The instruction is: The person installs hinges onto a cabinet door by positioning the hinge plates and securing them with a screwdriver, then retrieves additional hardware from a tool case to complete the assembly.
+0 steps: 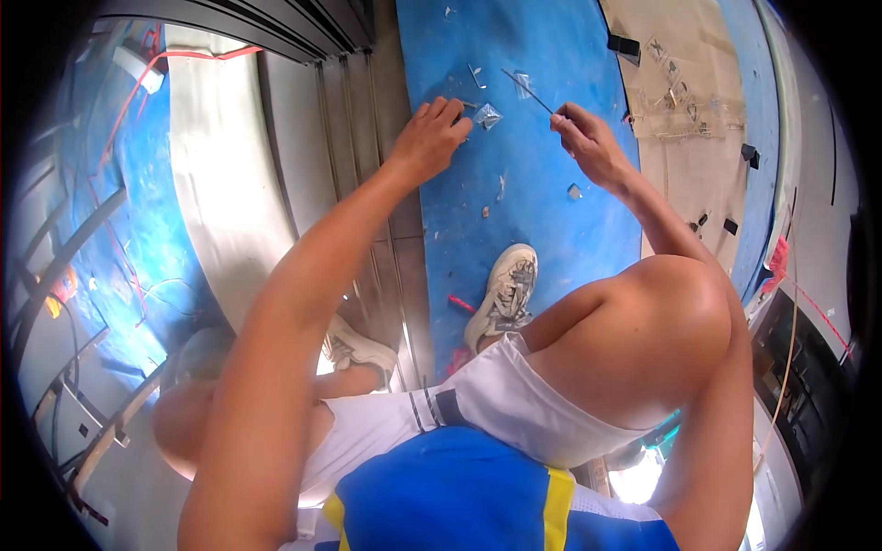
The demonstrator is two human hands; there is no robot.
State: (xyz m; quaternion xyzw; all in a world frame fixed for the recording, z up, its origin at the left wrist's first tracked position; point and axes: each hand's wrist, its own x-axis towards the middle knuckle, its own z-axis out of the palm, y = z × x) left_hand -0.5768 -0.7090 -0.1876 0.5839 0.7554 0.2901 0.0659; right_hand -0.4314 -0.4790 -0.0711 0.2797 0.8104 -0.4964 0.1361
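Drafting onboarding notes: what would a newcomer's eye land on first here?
Probably the bright blue sheet down the middle, dotted with small scraps. Over its upper part, the right hand holds a thin dark rod, and the left hand is beside a small clear plastic packet. Brown cardboard lies to the right.

Dark printed symbols [655, 47] on the brown cardboard [684, 174] (none clearly legible)

rod [529, 92]: dark | sheet [570, 239]: blue | cardboard [689, 165]: brown | shorts [551, 399]: white, 2 dark stripes | shirt [450, 487]: blue, yellow bands
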